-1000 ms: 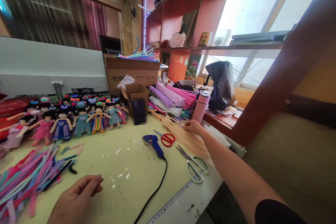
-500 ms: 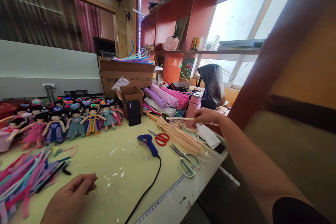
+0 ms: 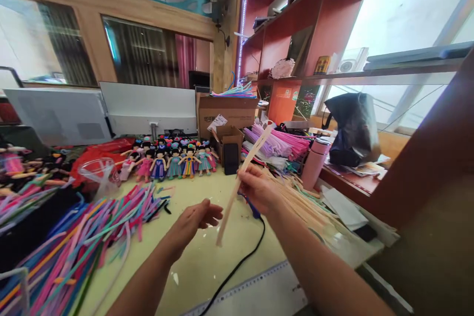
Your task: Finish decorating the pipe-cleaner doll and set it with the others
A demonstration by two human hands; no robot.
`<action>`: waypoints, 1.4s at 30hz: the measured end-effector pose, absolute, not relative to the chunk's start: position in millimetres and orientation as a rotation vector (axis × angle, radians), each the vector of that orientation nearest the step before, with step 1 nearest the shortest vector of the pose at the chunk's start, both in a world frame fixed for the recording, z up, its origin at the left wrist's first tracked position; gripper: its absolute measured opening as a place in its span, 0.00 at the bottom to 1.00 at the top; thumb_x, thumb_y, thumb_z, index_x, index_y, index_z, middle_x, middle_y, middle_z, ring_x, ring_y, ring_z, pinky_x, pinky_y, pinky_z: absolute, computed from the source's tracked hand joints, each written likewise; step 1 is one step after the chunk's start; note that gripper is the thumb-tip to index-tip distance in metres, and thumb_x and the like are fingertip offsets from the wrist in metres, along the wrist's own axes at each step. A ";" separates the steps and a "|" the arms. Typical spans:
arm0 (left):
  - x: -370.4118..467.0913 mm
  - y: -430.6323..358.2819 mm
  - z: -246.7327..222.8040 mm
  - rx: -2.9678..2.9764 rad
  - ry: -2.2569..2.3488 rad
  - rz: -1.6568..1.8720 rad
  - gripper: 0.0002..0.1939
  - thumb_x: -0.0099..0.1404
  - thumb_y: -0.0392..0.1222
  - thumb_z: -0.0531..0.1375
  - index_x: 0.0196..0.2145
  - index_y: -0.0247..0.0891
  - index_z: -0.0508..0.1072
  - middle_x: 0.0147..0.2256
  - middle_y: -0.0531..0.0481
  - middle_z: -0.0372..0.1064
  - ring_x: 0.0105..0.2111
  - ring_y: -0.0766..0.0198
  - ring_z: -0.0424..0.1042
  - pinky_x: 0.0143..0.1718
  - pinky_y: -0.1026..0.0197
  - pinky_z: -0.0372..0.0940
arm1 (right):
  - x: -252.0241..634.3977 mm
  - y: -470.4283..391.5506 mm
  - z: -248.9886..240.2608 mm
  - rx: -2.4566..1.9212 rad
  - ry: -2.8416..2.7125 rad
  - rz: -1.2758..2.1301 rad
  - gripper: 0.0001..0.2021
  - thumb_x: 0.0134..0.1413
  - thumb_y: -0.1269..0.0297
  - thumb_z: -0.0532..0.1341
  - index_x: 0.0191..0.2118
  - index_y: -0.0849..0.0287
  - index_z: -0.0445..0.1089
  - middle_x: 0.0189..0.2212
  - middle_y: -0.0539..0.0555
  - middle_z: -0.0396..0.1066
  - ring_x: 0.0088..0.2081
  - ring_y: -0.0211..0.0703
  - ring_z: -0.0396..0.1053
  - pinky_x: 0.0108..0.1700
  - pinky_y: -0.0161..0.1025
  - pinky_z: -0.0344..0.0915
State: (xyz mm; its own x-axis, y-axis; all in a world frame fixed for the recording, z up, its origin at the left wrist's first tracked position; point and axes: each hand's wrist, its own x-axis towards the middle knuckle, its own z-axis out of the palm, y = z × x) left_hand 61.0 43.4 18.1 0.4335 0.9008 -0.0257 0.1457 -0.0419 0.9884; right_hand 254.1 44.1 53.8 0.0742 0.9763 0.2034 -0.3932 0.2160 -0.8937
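My right hand (image 3: 261, 188) is closed on a cream pipe cleaner (image 3: 230, 206), gripped near its middle and slanting over the table, its upper end toward the pink bundles. Left of its lower end, my left hand (image 3: 194, 219) is held out with the fingers loosely apart, touching nothing I can see. Behind the right hand lies a blue glue gun (image 3: 254, 209), mostly covered, its black cord (image 3: 242, 260) running toward me. A spread of beige pipe cleaners (image 3: 301, 197) lies to the right, partly behind my right forearm. The scissors are almost wholly hidden.
Loose coloured pipe cleaners (image 3: 92, 237) cover the left side. Small dolls (image 3: 174, 162) stand in rows at the back, near a phone (image 3: 231, 159) and cardboard box (image 3: 226, 113). A pink bottle (image 3: 314, 164) stands right; a ruler (image 3: 255, 284) lies along the front edge.
My right hand has brought the pipe cleaner from the beige pile back to the left, over the table. My left hand has moved toward it and its fingers have spread. The view has swung left.
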 end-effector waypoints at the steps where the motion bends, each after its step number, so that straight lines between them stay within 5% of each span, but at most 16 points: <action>1: 60.7 44.0 17.7 1.455 0.927 0.769 0.31 0.56 0.67 0.53 0.36 0.37 0.78 0.36 0.41 0.78 0.36 0.53 0.73 0.40 0.54 0.64 | 239.7 46.6 44.8 -0.772 -0.993 1.236 0.14 0.34 0.59 0.71 0.27 0.59 0.68 0.20 0.45 0.66 0.22 0.31 0.60 0.24 0.31 0.53; 5: 60.9 47.8 7.1 1.359 0.846 0.764 0.27 0.52 0.66 0.60 0.34 0.37 0.76 0.27 0.46 0.75 0.29 0.58 0.71 0.35 0.58 0.63 | 198.8 54.2 13.0 -0.820 -1.040 1.260 0.11 0.36 0.61 0.68 0.27 0.60 0.69 0.18 0.44 0.64 0.19 0.31 0.58 0.22 0.31 0.51; 10: 58.7 57.3 -22.4 1.136 0.841 0.883 0.21 0.51 0.60 0.64 0.25 0.38 0.72 0.18 0.54 0.64 0.20 0.67 0.60 0.25 0.64 0.56 | 200.2 71.2 0.8 -0.999 -1.377 1.111 0.08 0.46 0.61 0.64 0.32 0.60 0.71 0.24 0.48 0.70 0.25 0.35 0.65 0.28 0.33 0.60; 15: 52.4 68.9 -41.0 0.896 0.881 0.954 0.20 0.48 0.57 0.66 0.27 0.37 0.72 0.17 0.57 0.61 0.18 0.71 0.59 0.21 0.67 0.54 | 261.3 127.6 28.8 -1.655 -1.918 0.139 0.18 0.65 0.66 0.46 0.53 0.57 0.67 0.37 0.53 0.73 0.34 0.37 0.70 0.36 0.34 0.65; 18: 50.1 73.6 -45.2 0.801 0.908 0.990 0.19 0.47 0.55 0.67 0.27 0.36 0.71 0.17 0.57 0.61 0.17 0.72 0.59 0.20 0.68 0.55 | 300.9 166.6 37.4 -1.789 -1.967 -0.068 0.23 0.62 0.71 0.49 0.62 0.56 0.58 0.45 0.59 0.69 0.44 0.45 0.68 0.46 0.40 0.63; 22: 49.1 78.7 -53.3 0.704 0.947 1.001 0.19 0.45 0.54 0.69 0.27 0.36 0.72 0.17 0.57 0.62 0.17 0.72 0.60 0.20 0.68 0.56 | 330.4 204.3 21.8 -1.970 -2.082 -0.281 0.35 0.57 0.79 0.51 0.67 0.46 0.47 0.48 0.62 0.65 0.47 0.53 0.66 0.46 0.46 0.62; 28: 51.1 84.4 -61.8 0.607 0.992 1.000 0.22 0.41 0.56 0.71 0.27 0.36 0.73 0.16 0.57 0.63 0.16 0.71 0.60 0.19 0.68 0.56 | 332.8 240.7 -6.3 -2.059 -2.200 -0.461 0.36 0.59 0.80 0.45 0.68 0.45 0.38 0.47 0.63 0.64 0.47 0.53 0.64 0.45 0.45 0.62; 37: 51.0 82.1 -57.9 0.675 1.004 0.985 0.22 0.44 0.58 0.69 0.26 0.36 0.73 0.15 0.57 0.62 0.16 0.72 0.59 0.19 0.68 0.54 | 323.7 213.1 29.1 -1.902 -2.152 -0.544 0.27 0.62 0.70 0.49 0.67 0.58 0.49 0.48 0.63 0.66 0.48 0.51 0.64 0.47 0.42 0.61; 39: 50.4 81.2 -55.4 0.711 0.984 0.987 0.22 0.45 0.58 0.68 0.27 0.36 0.72 0.15 0.58 0.62 0.16 0.72 0.58 0.19 0.68 0.54 | 314.2 183.7 44.9 -1.633 -2.019 -0.452 0.20 0.63 0.66 0.50 0.58 0.61 0.64 0.45 0.62 0.68 0.47 0.50 0.64 0.49 0.41 0.61; 42: 51.6 77.5 -48.7 0.805 0.947 0.997 0.22 0.47 0.59 0.67 0.28 0.36 0.72 0.14 0.58 0.61 0.15 0.73 0.57 0.19 0.68 0.52 | 286.3 135.2 49.3 -1.253 -1.901 -0.083 0.14 0.63 0.63 0.51 0.46 0.60 0.72 0.39 0.58 0.71 0.42 0.45 0.67 0.46 0.39 0.62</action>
